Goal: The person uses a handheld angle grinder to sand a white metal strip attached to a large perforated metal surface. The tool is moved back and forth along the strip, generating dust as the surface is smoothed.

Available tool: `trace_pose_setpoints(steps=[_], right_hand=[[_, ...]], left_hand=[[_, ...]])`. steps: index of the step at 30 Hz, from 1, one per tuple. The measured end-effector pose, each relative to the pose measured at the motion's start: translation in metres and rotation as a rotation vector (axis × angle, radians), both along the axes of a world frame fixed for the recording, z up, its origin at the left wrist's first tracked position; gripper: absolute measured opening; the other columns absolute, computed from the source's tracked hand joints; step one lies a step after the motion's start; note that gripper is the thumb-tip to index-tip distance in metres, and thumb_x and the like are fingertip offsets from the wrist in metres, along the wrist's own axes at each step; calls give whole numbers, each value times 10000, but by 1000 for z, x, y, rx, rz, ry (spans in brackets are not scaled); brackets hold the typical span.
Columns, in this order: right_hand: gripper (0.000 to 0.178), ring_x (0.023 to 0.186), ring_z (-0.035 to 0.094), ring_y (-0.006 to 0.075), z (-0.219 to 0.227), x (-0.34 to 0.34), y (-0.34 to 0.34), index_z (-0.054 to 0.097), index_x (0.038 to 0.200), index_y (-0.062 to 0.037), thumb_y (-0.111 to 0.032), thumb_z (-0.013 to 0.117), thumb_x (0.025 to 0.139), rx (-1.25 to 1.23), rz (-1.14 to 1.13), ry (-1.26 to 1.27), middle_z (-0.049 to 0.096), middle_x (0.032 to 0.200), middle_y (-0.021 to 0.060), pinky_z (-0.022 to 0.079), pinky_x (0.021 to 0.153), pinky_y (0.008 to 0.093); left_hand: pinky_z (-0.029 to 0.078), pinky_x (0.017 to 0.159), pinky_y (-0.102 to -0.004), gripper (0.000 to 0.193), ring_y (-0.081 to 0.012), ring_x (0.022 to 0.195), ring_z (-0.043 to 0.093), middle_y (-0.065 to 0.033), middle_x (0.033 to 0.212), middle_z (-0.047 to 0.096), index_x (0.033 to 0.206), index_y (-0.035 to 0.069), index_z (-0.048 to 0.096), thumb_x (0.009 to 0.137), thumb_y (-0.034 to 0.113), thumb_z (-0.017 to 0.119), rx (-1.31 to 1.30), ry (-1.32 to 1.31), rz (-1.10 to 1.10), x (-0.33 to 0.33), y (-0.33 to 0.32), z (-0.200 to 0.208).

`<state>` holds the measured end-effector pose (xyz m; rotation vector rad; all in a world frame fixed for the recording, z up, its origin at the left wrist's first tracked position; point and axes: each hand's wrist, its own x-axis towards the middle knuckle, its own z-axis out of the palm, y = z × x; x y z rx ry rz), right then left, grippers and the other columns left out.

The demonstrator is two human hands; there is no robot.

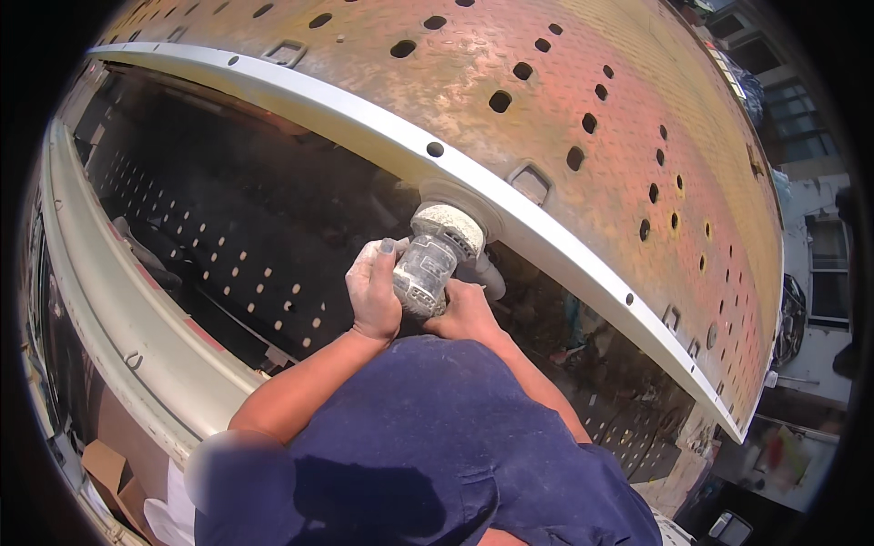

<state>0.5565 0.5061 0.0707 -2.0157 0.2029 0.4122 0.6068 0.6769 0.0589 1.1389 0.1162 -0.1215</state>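
A dusty grey and black power sander (426, 266) sits in front of my body, its pale dust-caked head pointing away from me. The sander's round pad (469, 202) meets the yellowish side face just under the white edge rail (364, 111) of a metal deck. My left hand (373, 289) is closed around the left of the tool's body, thumb up. Around its lower right side my right hand (466, 311) is wrapped, some fingers hidden behind the tool. A grey hose or tube (492, 278) shows beyond my right hand.
The patchy yellow and red tread-plate deck (510, 55) has rows of oval holes. On my left runs a pale curved metal beam (137, 337). Sunlit spots dot the dark ground (228, 282) below. A cardboard box (114, 478) stands at lower left.
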Motion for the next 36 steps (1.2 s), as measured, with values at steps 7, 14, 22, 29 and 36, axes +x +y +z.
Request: trace_pose_setpoints(steps=[7,14,22,29,36], right_hand=[[438,1059,840,378,-10,-5,-8,785,1164,62,-157,910,805,37,19,6,837,1065,270,622,953,445],[445,1071,841,351,-3,-11,-8,778,1170,71,-164,910,815,62,-12,-22,842,1083,267,621,959,445],[402,1042,841,321,-4,-21,-13,793,1156,55,-138,899,820,95,-39,-9,848,1055,247,619,949,432],[424,1033,841,327,-2,-25,-19,787,1169,58,-114,890,795,43,-22,40,850,1046,241,620,951,434],[447,1048,843,344,-8,-34,-24,780,1193,56,-121,895,798,46,-59,55,847,1059,249,622,951,437]], left_hand=[[559,895,-298,380,-95,987,668,-71,1105,776,1207,-61,755,1197,295,623,78,-49,-34,-5,-3,-2],[552,906,-296,390,-97,1002,656,-70,1107,771,1204,-56,757,1199,309,620,169,-121,-45,-5,-7,12],[550,913,-307,384,-106,1014,656,-75,1104,776,1200,-59,762,1192,298,622,206,-116,-53,-12,-12,4],[549,908,-309,384,-108,1006,650,-74,1091,773,1212,-58,761,1194,300,623,260,-122,-90,-16,-14,-6],[549,903,-299,362,-95,1010,646,-62,1109,763,1216,-49,758,1197,288,628,217,-147,-136,-20,-22,8]])
